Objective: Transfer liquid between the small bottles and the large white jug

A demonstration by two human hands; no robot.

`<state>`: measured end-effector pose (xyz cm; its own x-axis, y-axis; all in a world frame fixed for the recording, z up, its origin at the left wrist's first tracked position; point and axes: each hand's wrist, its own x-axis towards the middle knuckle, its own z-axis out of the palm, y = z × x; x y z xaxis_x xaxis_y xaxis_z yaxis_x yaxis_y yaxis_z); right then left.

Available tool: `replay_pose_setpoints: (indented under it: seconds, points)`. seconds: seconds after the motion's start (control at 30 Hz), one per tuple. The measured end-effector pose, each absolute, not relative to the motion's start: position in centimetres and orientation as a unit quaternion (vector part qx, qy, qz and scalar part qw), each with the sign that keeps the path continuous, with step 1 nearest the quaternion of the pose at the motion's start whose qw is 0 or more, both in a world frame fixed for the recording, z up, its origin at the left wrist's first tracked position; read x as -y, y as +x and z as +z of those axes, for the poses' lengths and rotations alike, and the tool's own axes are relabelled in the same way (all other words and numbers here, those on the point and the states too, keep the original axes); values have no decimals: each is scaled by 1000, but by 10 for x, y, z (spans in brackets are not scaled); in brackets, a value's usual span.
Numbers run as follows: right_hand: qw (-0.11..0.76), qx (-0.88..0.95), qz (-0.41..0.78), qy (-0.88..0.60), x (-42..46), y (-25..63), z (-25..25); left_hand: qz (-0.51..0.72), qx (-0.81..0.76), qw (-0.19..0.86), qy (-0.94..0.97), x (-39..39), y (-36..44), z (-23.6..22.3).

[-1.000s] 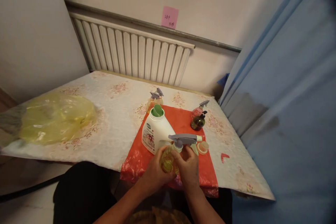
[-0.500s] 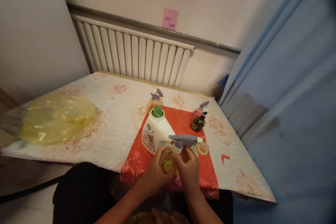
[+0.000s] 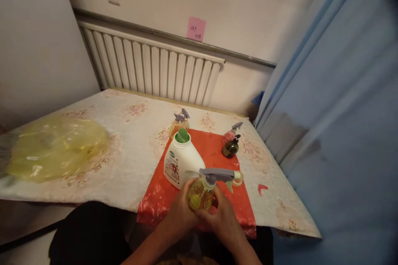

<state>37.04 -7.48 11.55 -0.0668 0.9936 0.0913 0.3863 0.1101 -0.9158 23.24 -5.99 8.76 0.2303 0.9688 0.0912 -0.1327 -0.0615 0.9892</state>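
A clear spray bottle (image 3: 200, 197) with yellowish liquid and a grey trigger head stands between my hands, its nozzle pointing right. My left hand (image 3: 180, 208) is wrapped round the bottle's left side. From the right, my right hand (image 3: 223, 216) grips the lower body, thumb across the front near the base; some of its fingers are hidden. Just behind the bottle is a white detergent jug (image 3: 184, 160) with a green piece in its open mouth. A pale round cap (image 3: 239, 178) lies partly behind the nozzle. Red plastic sheeting (image 3: 209, 142) is spread beneath these things.
Spray bottles with grey heads (image 3: 180, 124) stand behind the jug. At the back right are a pink spray bottle (image 3: 229, 136) and a dark pump bottle (image 3: 230, 149). A yellow plastic bag (image 3: 59, 147) lies left, a red scrap (image 3: 262, 189) right. A blue curtain (image 3: 336, 112) borders the table.
My right hand has slid down from the bottle's neck to its lower body. The left hand still holds the bottle. The whole view has shifted slightly.
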Motion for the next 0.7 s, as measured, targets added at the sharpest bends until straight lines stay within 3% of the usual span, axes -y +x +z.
replay_pose_setpoints:
  seconds: [0.23, 0.37, 0.6, 0.7]
  points:
    - [403, 631, 295, -594, 81, 369, 122, 472, -340, 636, 508, 61, 241, 83]
    - [402, 617, 315, -599, 80, 380, 128, 468, -329, 647, 505, 59, 237, 65]
    - [431, 578, 202, -663, 41, 427, 124, 375, -549, 443, 602, 50, 190, 22]
    - [452, 558, 164, -676, 0, 445, 113, 389, -592, 373, 600, 39, 168, 9]
